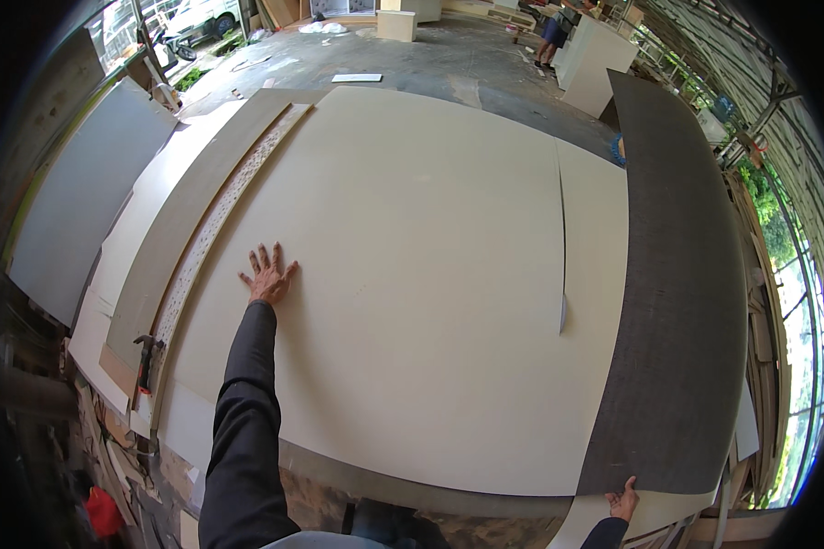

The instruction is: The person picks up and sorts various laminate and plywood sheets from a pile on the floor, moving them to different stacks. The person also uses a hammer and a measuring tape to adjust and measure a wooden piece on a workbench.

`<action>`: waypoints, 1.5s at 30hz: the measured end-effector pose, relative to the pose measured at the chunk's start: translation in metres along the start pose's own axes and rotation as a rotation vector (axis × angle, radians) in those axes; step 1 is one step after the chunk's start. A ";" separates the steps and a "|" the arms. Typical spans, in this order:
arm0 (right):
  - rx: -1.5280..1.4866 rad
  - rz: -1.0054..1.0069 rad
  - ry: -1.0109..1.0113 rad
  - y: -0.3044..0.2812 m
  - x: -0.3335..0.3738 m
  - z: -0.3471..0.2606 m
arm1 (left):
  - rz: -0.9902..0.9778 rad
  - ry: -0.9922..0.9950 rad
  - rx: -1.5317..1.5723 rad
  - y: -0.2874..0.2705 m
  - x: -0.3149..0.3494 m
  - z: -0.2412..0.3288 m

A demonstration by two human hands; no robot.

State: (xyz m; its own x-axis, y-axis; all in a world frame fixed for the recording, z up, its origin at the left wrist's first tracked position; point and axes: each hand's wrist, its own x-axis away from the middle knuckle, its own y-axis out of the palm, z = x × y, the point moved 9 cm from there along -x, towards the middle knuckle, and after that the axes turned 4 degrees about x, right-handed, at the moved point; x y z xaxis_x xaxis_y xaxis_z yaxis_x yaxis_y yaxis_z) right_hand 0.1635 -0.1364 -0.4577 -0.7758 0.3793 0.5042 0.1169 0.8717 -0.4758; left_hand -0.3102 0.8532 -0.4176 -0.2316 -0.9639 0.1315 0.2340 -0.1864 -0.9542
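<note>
The left arm reaches forward in a dark sleeve (247,403), and the left hand (269,276) is pressed palm down on the cream sheet (412,274), its 5 fingers splayed, holding nothing, nearer the left edge than the right. The right hand (623,503) is at the near edge of the dark sheet (673,293), fingers bent; whether it grips that edge or only touches it, I cannot tell. The dark sheet runs along the cream sheet's right side, from the near edge to the far end. Beyond the cream sheet's left edge is 1 long speckled strip (212,212), with 1 hammer (145,366) at its near end.
</note>
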 end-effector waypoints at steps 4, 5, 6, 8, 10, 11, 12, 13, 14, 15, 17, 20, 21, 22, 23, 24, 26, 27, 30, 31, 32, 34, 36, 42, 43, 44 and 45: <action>-0.017 -0.062 -0.013 0.008 -0.009 -0.001 | 0.026 0.093 -0.003 -0.001 0.010 -0.021; -0.007 -0.047 -0.005 0.007 -0.011 -0.001 | 0.041 0.121 -0.019 0.000 0.020 -0.028; 0.001 -0.028 0.006 0.007 -0.008 -0.001 | 0.068 0.117 -0.046 0.000 0.034 -0.036; -0.004 0.010 0.017 -0.003 0.000 0.009 | 0.117 0.154 -0.116 -0.007 0.066 -0.030; -0.005 0.023 -0.038 0.003 0.007 0.001 | 0.153 0.140 -0.122 -0.013 0.093 -0.055; -0.001 -0.001 -0.051 0.006 0.010 -0.004 | 0.151 0.097 -0.128 -0.016 0.101 -0.064; 0.001 -0.023 -0.062 0.009 0.014 -0.008 | 0.134 0.064 -0.134 -0.021 0.106 -0.067; 0.005 -0.047 -0.072 0.014 0.016 -0.012 | 0.132 0.046 -0.158 -0.021 0.107 -0.073; 0.020 -0.040 -0.066 0.015 0.017 -0.015 | 0.128 0.023 -0.168 -0.021 0.106 -0.076; 0.033 -0.032 -0.060 0.017 0.016 -0.018 | 0.125 0.003 -0.178 -0.024 0.105 -0.076; 0.042 -0.024 -0.059 0.023 0.015 -0.023 | 0.130 0.008 -0.190 -0.023 0.097 -0.074; 0.004 -0.033 -0.063 0.025 0.003 -0.026 | 0.132 0.020 -0.191 -0.018 0.082 -0.062; 0.000 -0.030 -0.064 0.027 0.001 -0.024 | 0.135 0.024 -0.195 -0.018 0.076 -0.058; -0.003 -0.028 -0.065 0.034 0.001 -0.029 | 0.134 0.017 -0.204 -0.019 0.071 -0.054; -0.005 -0.025 -0.067 0.042 0.001 -0.036 | 0.133 0.011 -0.212 -0.021 0.066 -0.050; -0.009 -0.024 -0.064 0.050 0.002 -0.042 | 0.130 0.003 -0.221 -0.022 0.062 -0.048; -0.008 -0.004 -0.057 0.056 0.000 -0.051 | 0.124 0.003 -0.217 -0.022 0.051 -0.037; -0.006 0.004 -0.052 0.060 -0.002 -0.055 | 0.122 0.002 -0.218 -0.022 0.045 -0.031; 0.006 -0.020 -0.052 0.077 -0.005 -0.073 | 0.126 -0.001 -0.224 -0.019 0.027 -0.020; 0.006 -0.014 -0.052 0.083 -0.005 -0.080 | 0.125 -0.003 -0.226 -0.018 0.021 -0.017; 0.006 -0.009 -0.051 0.090 -0.007 -0.086 | 0.134 0.006 -0.221 -0.017 0.014 -0.015; 0.013 0.004 -0.069 0.101 -0.013 -0.102 | 0.141 0.010 -0.215 -0.016 0.001 -0.006; 0.031 0.001 -0.105 0.119 -0.019 -0.117 | 0.155 -0.006 -0.218 -0.019 -0.012 -0.004; 0.064 -0.004 -0.066 0.136 -0.043 -0.134 | 0.154 0.026 -0.218 -0.011 -0.052 0.028; 0.068 -0.012 -0.065 0.144 -0.043 -0.139 | 0.151 0.032 -0.219 -0.010 -0.058 0.030; 0.071 -0.018 -0.063 0.150 -0.044 -0.143 | 0.156 0.019 -0.220 -0.013 -0.060 0.027; 0.068 -0.007 -0.062 0.148 -0.045 -0.144 | 0.156 0.020 -0.212 -0.013 -0.065 0.030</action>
State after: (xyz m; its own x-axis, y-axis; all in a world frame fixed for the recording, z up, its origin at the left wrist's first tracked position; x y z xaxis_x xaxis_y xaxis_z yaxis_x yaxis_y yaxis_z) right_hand 0.3055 0.0201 -0.4467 -0.8138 0.3517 0.4626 0.0710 0.8503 -0.5215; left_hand -0.2694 0.9124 -0.4059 -0.2277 -0.9734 -0.0254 0.0659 0.0106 -0.9978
